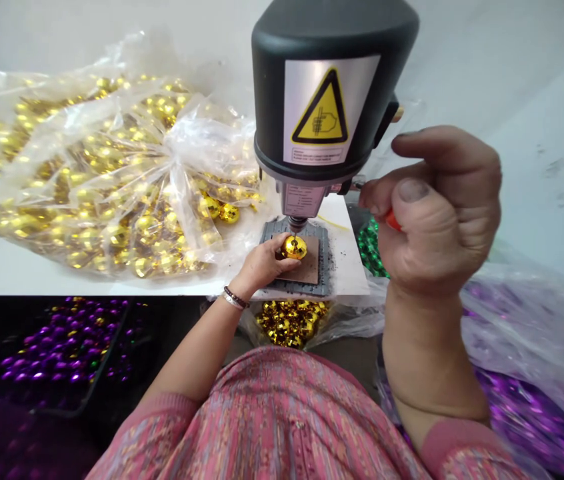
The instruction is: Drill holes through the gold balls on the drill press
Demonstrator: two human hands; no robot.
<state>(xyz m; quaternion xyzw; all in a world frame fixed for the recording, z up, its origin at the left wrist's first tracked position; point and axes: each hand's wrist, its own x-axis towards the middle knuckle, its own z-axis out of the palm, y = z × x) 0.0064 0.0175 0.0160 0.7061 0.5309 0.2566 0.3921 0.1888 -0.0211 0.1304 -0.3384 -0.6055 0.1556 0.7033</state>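
Note:
My left hand (pixel 263 265) grips a shiny gold faceted ball (pixel 295 247) between thumb and fingers. The ball rests on a brown board (pixel 307 270) that lies on the grey base (pixel 325 263) of a drill press (pixel 335 33). Straight above the ball is the drill chuck (pixel 297 223), its bit at the ball's top. On the right, my right hand (pixel 435 207) is closed around the press's lever, of which a red-orange bit of handle (pixel 393 220) shows between the fingers.
A clear plastic bag (pixel 177 150) full of gold balls covers the table's left side. Below the table edge, more gold balls (pixel 292 323) lie in a plastic bag. Purple balls (pixel 62 347) fill a crate at left, green ones (pixel 373 247) lie right, and a purple-filled bag (pixel 537 413) sits lower right.

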